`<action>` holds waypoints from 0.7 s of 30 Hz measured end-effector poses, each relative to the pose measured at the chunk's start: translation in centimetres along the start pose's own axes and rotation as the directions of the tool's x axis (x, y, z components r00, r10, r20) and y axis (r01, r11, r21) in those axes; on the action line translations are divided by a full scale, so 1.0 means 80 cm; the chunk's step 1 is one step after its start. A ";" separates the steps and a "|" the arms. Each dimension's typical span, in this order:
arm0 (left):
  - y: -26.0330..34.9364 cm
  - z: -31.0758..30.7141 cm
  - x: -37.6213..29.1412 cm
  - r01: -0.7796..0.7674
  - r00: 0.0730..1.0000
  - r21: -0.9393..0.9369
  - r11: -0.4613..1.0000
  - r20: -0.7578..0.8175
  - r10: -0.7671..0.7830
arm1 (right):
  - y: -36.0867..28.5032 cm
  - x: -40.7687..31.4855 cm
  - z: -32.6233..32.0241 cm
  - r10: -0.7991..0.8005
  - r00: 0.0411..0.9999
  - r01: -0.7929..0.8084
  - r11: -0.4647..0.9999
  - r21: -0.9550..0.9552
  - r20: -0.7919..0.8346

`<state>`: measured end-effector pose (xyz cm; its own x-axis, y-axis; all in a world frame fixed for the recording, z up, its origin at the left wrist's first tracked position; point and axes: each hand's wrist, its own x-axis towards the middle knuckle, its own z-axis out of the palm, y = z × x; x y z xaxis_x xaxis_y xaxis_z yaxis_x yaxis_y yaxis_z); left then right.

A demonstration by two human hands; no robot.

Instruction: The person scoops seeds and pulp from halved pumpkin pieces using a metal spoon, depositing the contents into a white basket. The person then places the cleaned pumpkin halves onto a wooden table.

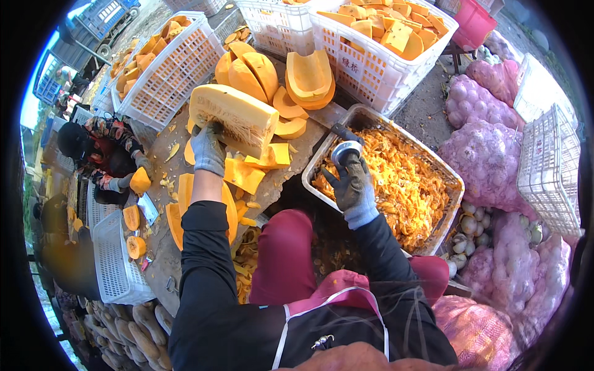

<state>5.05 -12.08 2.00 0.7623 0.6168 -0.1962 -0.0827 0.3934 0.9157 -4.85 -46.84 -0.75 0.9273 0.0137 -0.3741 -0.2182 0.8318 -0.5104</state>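
In a grey work glove, my left hand (208,146) grips the near edge of a peeled pumpkin half (239,111). Its hollow faces me, with stringy pulp and seeds still inside. My right hand (355,185), also gloved, holds a round metal scraping tool (346,150) with a dark handle over the left rim of a white plastic tub (457,178). Orange pumpkin pulp and seeds (403,185) fill much of that tub. Beneath the held half lie cut pumpkin pieces (243,175) on the work table (162,153). Behind it sit hollowed pumpkin halves (308,76) and a larger scored pumpkin piece (253,76).
White crates of pumpkin chunks (352,69) stand beyond the table, another crate (176,79) at its far left. A co-worker (106,153) handles a pumpkin piece (140,181) at left. Pink mesh sacks (482,162) line the right side. Whole squashes (134,329) lie lower left.
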 end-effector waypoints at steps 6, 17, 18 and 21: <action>-0.046 0.082 -0.227 0.120 0.972 -0.254 0.960 0.228 -0.061 | -0.014 -0.038 0.034 0.014 0.994 -0.070 0.841 0.536 0.108; -0.129 0.044 -0.331 0.640 0.532 0.153 0.753 0.619 -0.578 | -0.118 -0.062 -0.175 0.104 0.982 -0.070 0.976 0.205 -0.157; -0.129 0.037 -0.339 0.634 0.506 0.213 0.743 0.613 -0.607 | -0.118 -0.060 -0.180 0.125 0.976 -0.104 0.987 0.120 -0.178; -0.147 -0.003 -0.339 0.612 0.439 0.397 0.685 0.550 -0.711 | -0.120 -0.040 -0.170 0.178 0.960 -0.215 0.964 -0.159 -0.218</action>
<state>-14.81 -33.28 -3.56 0.7463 -0.3838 -0.5439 0.6642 0.3762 0.6460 -9.84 -62.42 -5.20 0.7845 0.0400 -0.6188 -0.4577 0.7106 -0.5343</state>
